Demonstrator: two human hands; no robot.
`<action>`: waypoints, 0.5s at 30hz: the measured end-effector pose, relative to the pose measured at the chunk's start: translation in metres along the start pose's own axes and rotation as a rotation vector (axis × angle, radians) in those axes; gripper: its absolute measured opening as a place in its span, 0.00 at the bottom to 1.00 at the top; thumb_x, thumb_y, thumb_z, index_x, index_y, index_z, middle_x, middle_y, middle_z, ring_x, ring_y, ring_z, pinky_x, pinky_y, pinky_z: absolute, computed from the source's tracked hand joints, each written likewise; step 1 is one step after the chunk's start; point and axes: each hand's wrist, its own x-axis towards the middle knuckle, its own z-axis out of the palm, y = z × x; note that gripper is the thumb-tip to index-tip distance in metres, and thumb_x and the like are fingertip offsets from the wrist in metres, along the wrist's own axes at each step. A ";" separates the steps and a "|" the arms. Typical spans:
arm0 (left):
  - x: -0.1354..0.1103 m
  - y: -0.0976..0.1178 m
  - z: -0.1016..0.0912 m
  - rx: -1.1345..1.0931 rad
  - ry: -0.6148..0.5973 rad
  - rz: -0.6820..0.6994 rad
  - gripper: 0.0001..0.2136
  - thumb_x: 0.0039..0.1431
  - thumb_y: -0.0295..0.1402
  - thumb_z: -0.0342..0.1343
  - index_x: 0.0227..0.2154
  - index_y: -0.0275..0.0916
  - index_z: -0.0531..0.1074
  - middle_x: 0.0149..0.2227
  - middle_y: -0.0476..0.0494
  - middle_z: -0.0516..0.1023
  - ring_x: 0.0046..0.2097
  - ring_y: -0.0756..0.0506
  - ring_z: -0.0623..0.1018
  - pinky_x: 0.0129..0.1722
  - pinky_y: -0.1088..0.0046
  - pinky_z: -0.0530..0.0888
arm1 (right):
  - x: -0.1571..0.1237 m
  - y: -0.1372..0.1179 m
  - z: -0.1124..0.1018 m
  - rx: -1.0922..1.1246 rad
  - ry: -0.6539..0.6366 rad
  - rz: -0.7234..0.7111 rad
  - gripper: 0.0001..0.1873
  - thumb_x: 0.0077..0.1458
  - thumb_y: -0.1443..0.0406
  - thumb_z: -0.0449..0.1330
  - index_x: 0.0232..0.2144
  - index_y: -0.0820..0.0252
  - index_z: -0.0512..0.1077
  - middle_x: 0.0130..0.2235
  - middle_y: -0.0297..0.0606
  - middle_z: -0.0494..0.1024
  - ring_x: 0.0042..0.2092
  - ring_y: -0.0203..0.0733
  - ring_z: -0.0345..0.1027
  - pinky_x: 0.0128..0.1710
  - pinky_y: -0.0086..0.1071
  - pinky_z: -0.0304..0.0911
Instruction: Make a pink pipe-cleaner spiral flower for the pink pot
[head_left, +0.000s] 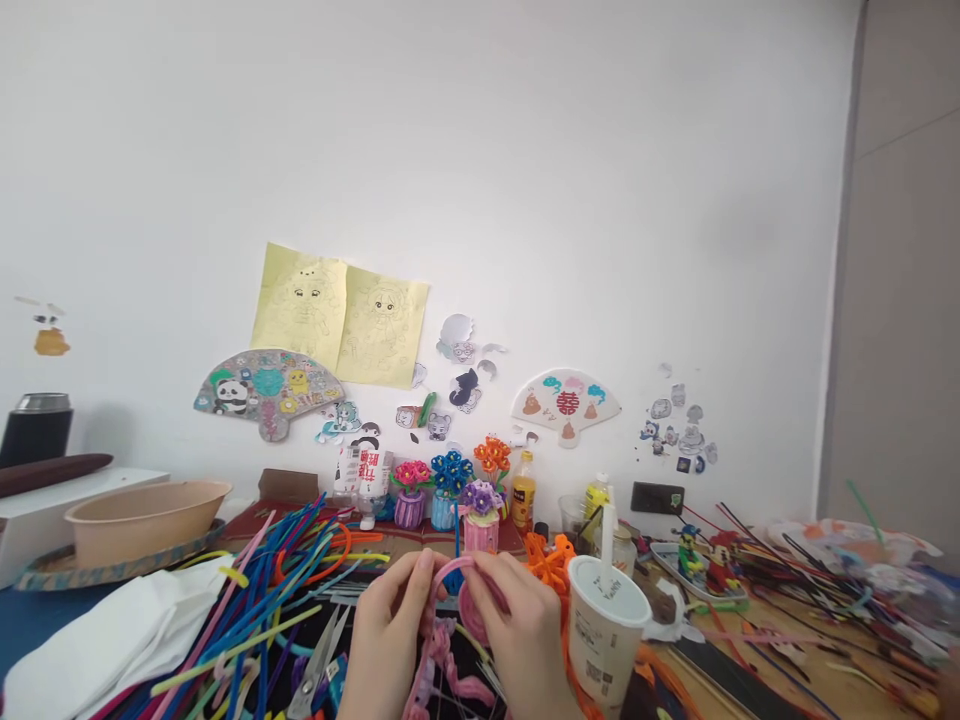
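Note:
A pink pipe cleaner (452,566) arches between my two hands, low in the middle of the head view. My left hand (394,620) pinches one side of the arch, thumb against fingers. The other side is pinched by my right hand (521,625). Beside the right fingers shows a pink coil (472,608), partly covered by that hand. Twisted pink pipe cleaner pieces (450,668) lie below, between the wrists. Scissors (319,660) rest to the left of my left hand.
A lidded drink cup (609,625) with a straw stands close to my right hand. Loose pipe cleaners (262,590) are heaped at left. Behind are small pots of pipe-cleaner flowers (451,490), a yellow bottle (523,490) and figurines (705,560). White cloth (112,640) lies front left.

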 end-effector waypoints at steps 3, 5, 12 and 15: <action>0.000 0.006 -0.002 -0.060 -0.038 -0.045 0.21 0.51 0.52 0.56 0.21 0.38 0.70 0.19 0.55 0.65 0.22 0.51 0.62 0.22 0.77 0.60 | 0.003 -0.001 -0.003 0.139 -0.042 0.179 0.18 0.61 0.55 0.56 0.28 0.59 0.80 0.26 0.38 0.81 0.27 0.41 0.75 0.27 0.28 0.68; 0.001 0.010 -0.004 -0.051 -0.078 -0.030 0.18 0.50 0.50 0.59 0.25 0.37 0.74 0.22 0.52 0.69 0.25 0.50 0.66 0.25 0.77 0.63 | 0.005 -0.001 -0.004 0.237 -0.093 0.294 0.16 0.57 0.55 0.60 0.27 0.59 0.80 0.25 0.38 0.81 0.26 0.43 0.74 0.27 0.29 0.67; 0.002 0.013 -0.010 -0.181 -0.047 -0.030 0.21 0.47 0.51 0.62 0.32 0.35 0.76 0.18 0.51 0.72 0.18 0.54 0.64 0.17 0.80 0.60 | 0.012 -0.001 -0.014 0.752 -0.195 0.696 0.21 0.47 0.50 0.67 0.30 0.63 0.82 0.26 0.41 0.80 0.29 0.44 0.71 0.29 0.31 0.66; -0.003 0.021 -0.008 -0.216 -0.027 -0.074 0.20 0.48 0.49 0.63 0.32 0.35 0.76 0.18 0.51 0.73 0.16 0.55 0.63 0.15 0.82 0.58 | 0.015 -0.001 -0.020 0.886 -0.179 0.767 0.23 0.46 0.47 0.66 0.28 0.63 0.82 0.21 0.38 0.75 0.24 0.37 0.66 0.26 0.28 0.63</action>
